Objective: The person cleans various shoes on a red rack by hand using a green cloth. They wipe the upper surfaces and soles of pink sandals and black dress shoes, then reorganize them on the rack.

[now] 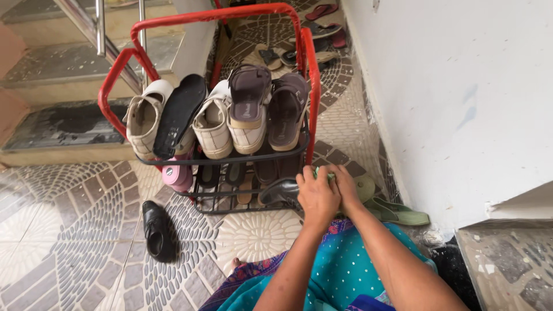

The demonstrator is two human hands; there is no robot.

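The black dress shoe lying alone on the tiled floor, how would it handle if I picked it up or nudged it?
The black dress shoe looks moulded and glossy, so it would probably stay stiff and keep its shape when lifted. It rests flat on its sole on the patterned tile floor, so a nudge would likely slide it, not roll or tip it. Its shiny upper may feel slightly slick.

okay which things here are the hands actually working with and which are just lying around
In hand: left hand and right hand together on a black shoe and something green at the red rack.

Lying about: black shoe on the floor, green sandal, brown sandals, stairs.
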